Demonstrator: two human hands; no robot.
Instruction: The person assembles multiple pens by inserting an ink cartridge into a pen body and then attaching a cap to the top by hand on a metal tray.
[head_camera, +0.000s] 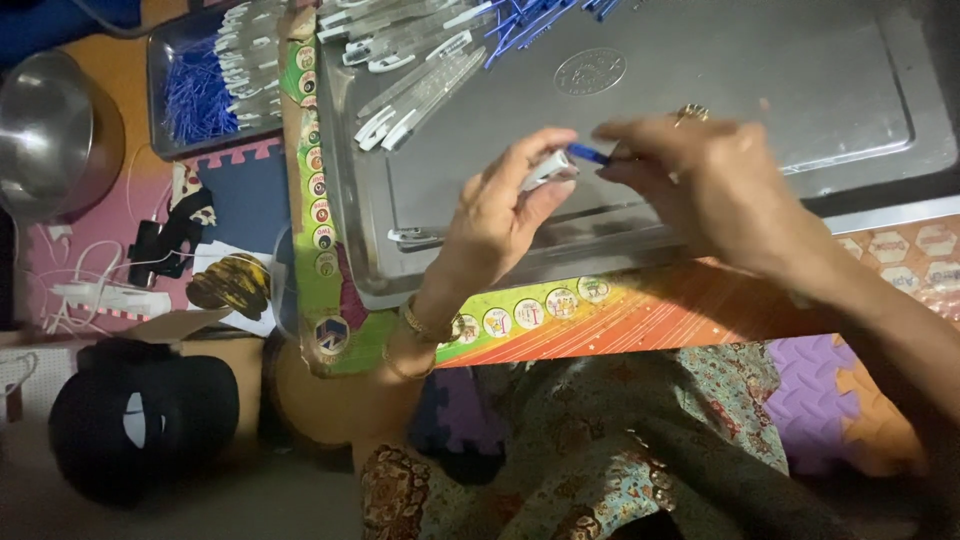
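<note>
My left hand (505, 205) grips a clear pen barrel with a white end (548, 168) over a large steel tray (700, 90). My right hand (700, 175), with a ring on one finger, pinches a thin blue refill (588, 153) whose tip meets the barrel's end. Both hands hover above the tray's middle. Several more clear barrels with white ends (415, 105) lie at the tray's upper left, and a heap of blue refills (525, 20) lies along its top edge.
A smaller tray (205, 85) at upper left holds blue refills and clear barrels. A steel bowl (50, 135) sits at the far left. A colourful board (560, 315) lies under the big tray. Foam floor mats, white cables and a black bag (140, 420) lie lower left.
</note>
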